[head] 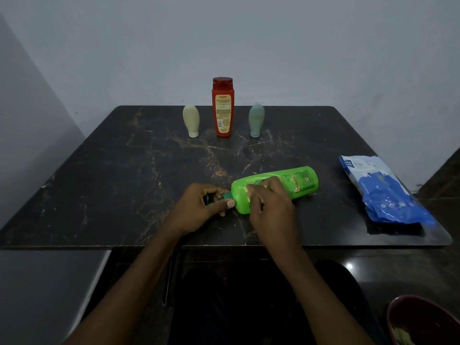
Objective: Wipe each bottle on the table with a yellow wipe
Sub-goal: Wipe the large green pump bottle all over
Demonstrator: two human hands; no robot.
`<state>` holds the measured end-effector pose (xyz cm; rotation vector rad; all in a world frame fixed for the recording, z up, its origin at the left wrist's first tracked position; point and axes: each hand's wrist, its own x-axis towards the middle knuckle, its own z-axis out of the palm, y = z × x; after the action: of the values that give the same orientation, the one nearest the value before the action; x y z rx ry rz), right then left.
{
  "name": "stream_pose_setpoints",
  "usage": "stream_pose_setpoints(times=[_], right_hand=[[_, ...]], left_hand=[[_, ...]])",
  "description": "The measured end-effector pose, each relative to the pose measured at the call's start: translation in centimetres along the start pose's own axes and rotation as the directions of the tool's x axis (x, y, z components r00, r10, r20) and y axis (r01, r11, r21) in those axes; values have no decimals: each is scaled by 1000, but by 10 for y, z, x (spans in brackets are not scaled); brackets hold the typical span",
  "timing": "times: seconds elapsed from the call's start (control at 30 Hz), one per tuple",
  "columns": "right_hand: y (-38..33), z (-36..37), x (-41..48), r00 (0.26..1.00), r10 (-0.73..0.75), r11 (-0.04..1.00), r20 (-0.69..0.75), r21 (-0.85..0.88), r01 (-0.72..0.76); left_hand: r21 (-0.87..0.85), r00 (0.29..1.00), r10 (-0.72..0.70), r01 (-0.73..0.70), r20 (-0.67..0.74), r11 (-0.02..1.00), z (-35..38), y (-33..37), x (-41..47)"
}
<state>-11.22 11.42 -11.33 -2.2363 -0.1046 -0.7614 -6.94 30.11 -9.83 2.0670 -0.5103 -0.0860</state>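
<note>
Green bottle (298,183) lies on its side on the bench (124,170), lower centre. I see the left hand (199,207) pinching its cap (227,195), the right hand (271,210) with curled fingers pressing the yellow wipe (250,187) on it. Hard rubbing may pop that cap.

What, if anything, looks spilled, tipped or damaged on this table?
Nothing stands out. The green bottle lies on its side only because it is being handled: the left hand grips its cap and the right hand holds a yellow wipe against it. The red bottle, cream bottle and grey bottle stand upright; no spill shows.
</note>
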Motion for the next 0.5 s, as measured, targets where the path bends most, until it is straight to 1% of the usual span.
stream_pose_setpoints(times=[0.07,0.17,0.2,0.23,0.3,0.37,0.43,0.5], right_hand=[[-3,-1,6,999,-11,1000,38,-25,12],[-12,1,3,973,-136,988,185,-41,146],[-13,-1,4,966,-156,985,205,-36,167],[-13,-3,7,966,-159,985,202,-36,170],[-17,-5,17,974,-120,988,191,-72,136],[-24,-5,24,967,-90,984,237,-132,123],[-30,-3,22,947,-122,973,298,-154,174],[-27,-4,14,928,-170,965,331,-136,225]], left_hand=[[-11,1000,-2,2,3,1000,0,0,0],[-23,1000,-11,11,3,1000,-1,0,0],[-22,1000,-14,14,5,1000,-1,1,0],[-18,1000,-15,15,7,1000,-1,1,0],[-10,1000,-13,13,7,1000,-2,2,0],[-13,1000,-13,13,-3,1000,-1,1,0],[-15,1000,-8,8,-15,1000,-1,0,0],[-13,1000,2,-2,-10,1000,-1,-1,0]])
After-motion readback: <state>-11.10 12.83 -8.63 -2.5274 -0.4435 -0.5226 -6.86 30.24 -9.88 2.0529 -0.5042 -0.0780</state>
